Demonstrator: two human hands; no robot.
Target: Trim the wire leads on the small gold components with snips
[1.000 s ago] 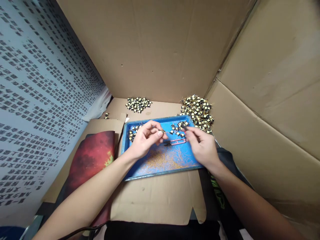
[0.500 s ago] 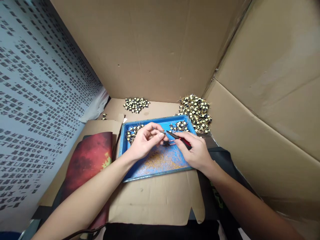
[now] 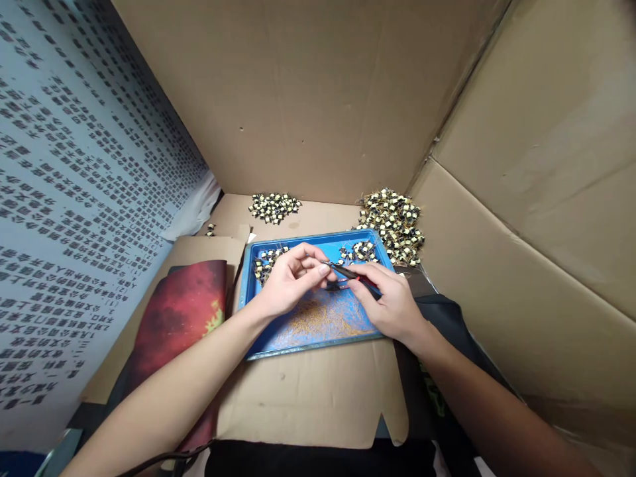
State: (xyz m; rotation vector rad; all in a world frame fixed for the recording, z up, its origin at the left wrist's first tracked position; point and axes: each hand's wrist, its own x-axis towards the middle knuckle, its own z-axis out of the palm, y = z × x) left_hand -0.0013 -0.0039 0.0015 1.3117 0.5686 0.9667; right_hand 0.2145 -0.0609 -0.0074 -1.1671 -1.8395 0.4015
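Note:
Over a blue tray (image 3: pixel 308 344) my left hand (image 3: pixel 288 281) pinches a small yellow-and-black wound component (image 3: pixel 324 263) between thumb and fingers. My right hand (image 3: pixel 390 298) grips small red-handled snips (image 3: pixel 350 275), whose dark tips touch the component. Thin copper wire clippings (image 3: pixel 318 321) litter the tray floor under both hands. Two small groups of the same components lie in the tray, one at its far left (image 3: pixel 265 260) and one at its far right (image 3: pixel 360 252).
Cardboard walls enclose the workspace at the back and right. A small pile of components (image 3: pixel 275 207) and a larger pile with wire leads (image 3: pixel 395 222) lie beyond the tray. A red-printed mat (image 3: pixel 179 318) lies left; dark cloth (image 3: pixel 447 318) lies right.
My right hand picked the snips up off the tray floor and brought their tips to the component held in my left hand.

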